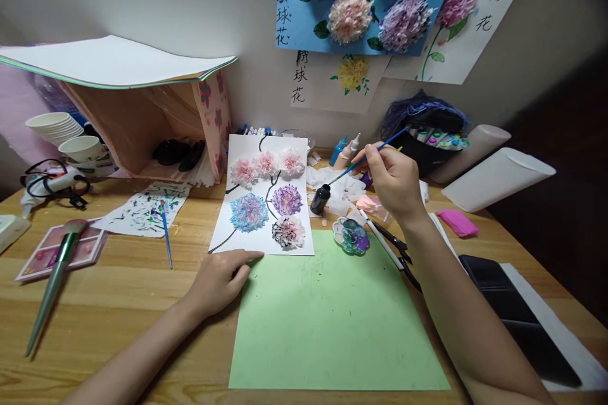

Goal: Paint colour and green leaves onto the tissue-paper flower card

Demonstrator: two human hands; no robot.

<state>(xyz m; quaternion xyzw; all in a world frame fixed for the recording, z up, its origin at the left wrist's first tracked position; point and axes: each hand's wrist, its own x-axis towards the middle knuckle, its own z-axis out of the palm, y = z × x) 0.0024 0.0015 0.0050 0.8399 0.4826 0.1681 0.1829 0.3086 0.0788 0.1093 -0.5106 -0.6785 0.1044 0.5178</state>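
My right hand [392, 177] pinches a slim blue paintbrush [368, 157], its tip at the mouth of a small black ink bottle [320, 199]. My left hand [225, 280] lies at the lower edge of a white paper [256, 245], index finger stretched along that edge. On the paper are raised paper flowers: pink ones [266, 165] along the top, a blue one [249, 212], a purple one [287, 200] and a pink one with black edges [288, 231]. Dark painted stems run between them. A flower-shaped palette [351, 236] smeared with paint sits below the bottle.
A green sheet [332, 323] covers the table's middle. Scissors [403, 252] and a white stick lie under my right forearm. Leftward are another blue brush [167, 240], a paint-stained paper [142, 212], a large makeup brush [59, 278] and paper cups [80, 149]. Crumpled tissues [342, 183] lie behind the bottle.
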